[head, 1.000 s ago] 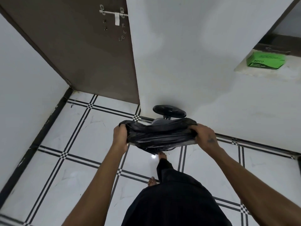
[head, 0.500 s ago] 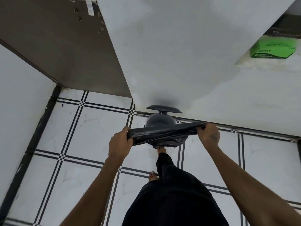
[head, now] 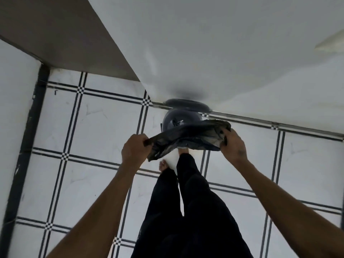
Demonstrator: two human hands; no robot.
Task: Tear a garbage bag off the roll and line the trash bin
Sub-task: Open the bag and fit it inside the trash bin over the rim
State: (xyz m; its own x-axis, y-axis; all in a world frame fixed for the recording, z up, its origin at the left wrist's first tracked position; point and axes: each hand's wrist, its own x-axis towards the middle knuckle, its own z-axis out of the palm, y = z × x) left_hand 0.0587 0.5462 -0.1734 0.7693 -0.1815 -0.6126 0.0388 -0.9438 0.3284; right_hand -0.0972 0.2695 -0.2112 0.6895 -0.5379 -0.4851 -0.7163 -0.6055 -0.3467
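Note:
A black garbage bag (head: 186, 139) hangs stretched between my two hands, just in front of and above the trash bin. My left hand (head: 135, 148) grips its left end in a fist. My right hand (head: 232, 144) pinches the right end, where the bag's mouth is bunched. The dark round trash bin (head: 178, 120) stands on the floor against the white wall, its lid (head: 188, 105) tipped up behind it. The bag covers the bin's near rim. No roll of bags is in view.
White floor tiles with black checked lines (head: 96, 127) spread to the left and right. A brown door (head: 61, 34) is at upper left, the white wall (head: 214, 43) straight ahead. My legs in dark trousers (head: 186, 211) and bare feet stand just before the bin.
The view has tilted down and closer to the bin. Both hands have carried the bag lower toward the bin's opening, and the bag hangs looser between them.

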